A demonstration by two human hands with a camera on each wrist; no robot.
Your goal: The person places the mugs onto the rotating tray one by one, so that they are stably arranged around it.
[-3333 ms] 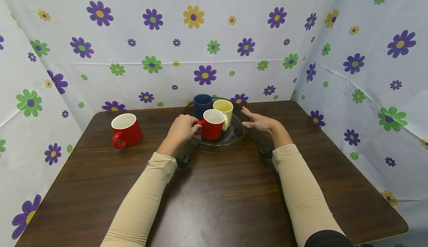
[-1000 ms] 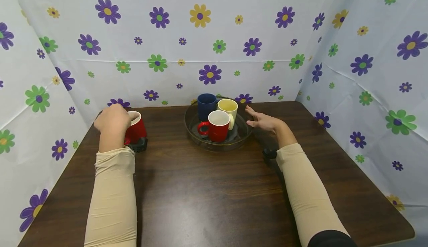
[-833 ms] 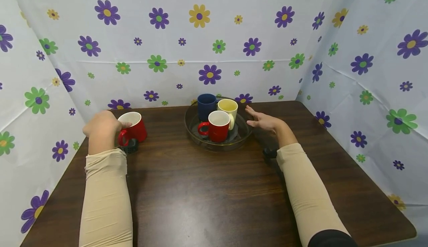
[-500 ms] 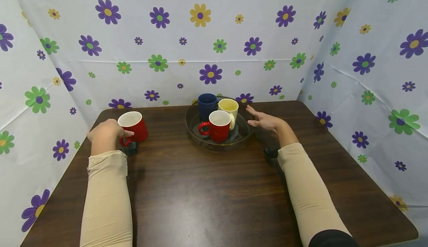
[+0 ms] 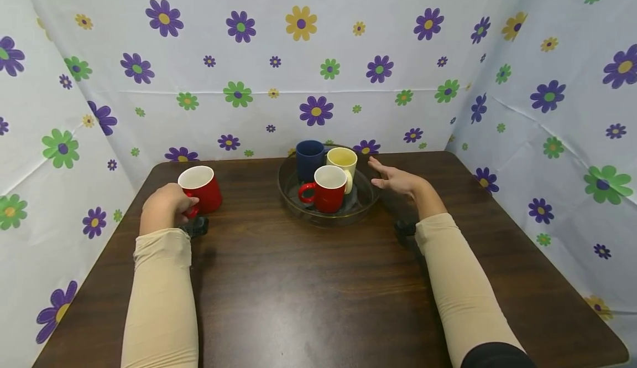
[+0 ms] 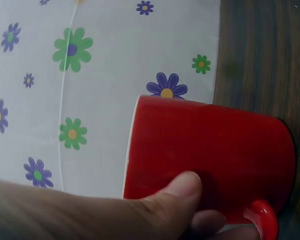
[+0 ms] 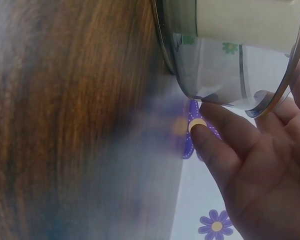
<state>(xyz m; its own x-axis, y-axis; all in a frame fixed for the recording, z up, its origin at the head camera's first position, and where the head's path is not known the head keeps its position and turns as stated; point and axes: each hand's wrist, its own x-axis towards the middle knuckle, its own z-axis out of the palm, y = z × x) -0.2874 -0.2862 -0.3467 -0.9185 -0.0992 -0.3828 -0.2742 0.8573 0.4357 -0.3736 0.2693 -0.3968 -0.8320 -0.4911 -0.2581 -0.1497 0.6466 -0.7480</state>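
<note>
The lone red mug (image 5: 206,195), white inside, stands upright near the far left corner of the surface (image 5: 298,290), well apart from the other mugs. The left hand (image 5: 163,205) has its grip clamped on the mug's handle (image 6: 268,220); in the left wrist view the thumb lies against the red side while other fingers show beneath it, partly hidden.

Across the surface, close to its back edge, sits a clear glass dish (image 5: 367,195) with three upright mugs in it. The front red mug (image 5: 328,197) has its handle pointing left. Behind it, the blue mug (image 5: 308,160) is on the left and the yellow mug (image 5: 342,158) on the right, its pale handle turned toward the front right.

The right hand (image 5: 400,184) is at the dish's right side, its grip apart, with the thumb and fingers extended and holding nothing. In the right wrist view its fingers come right up to the glass; whether they touch it, I cannot tell.

Both arms wear beige sleeves (image 5: 161,301), with a small black device (image 5: 199,226) at each wrist. Behind the dark wood-grained surface hangs a white cloth (image 5: 278,80) printed with purple, green and yellow flowers.
</note>
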